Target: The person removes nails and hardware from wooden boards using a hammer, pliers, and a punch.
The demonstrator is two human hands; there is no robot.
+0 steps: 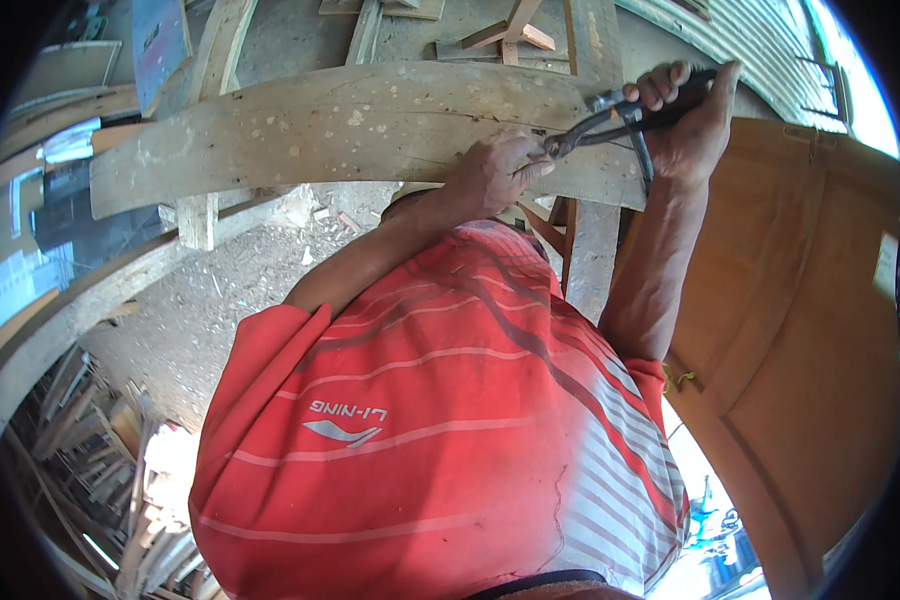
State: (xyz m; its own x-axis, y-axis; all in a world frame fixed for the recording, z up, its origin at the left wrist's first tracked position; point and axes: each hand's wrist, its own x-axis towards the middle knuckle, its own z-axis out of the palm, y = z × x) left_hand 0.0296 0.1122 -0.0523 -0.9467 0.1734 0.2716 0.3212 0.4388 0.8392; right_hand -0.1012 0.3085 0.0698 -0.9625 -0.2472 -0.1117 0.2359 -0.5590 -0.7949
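Far left we've got a dark glossy panel (70,210), with a pile of scrap wood (80,430) low in the corner. Pale curved plank (300,125) runs left to right across the upper middle, ahead of the red shirt (400,480). Our left hand (500,165) is over the plank, right of its middle: fingers curled, thumb side against or just beside the head of the pliers (570,142). Can't tell whether it's pinching anything there. Pliers sit over the plank's right part, head toward our left hand, black handles up and right. Handles look parted. Our right hand (685,125) is wrapped around them, fingers bent over the upper one. Far right: big brown wooden panel (810,290), corrugated sheet (745,60) above it.
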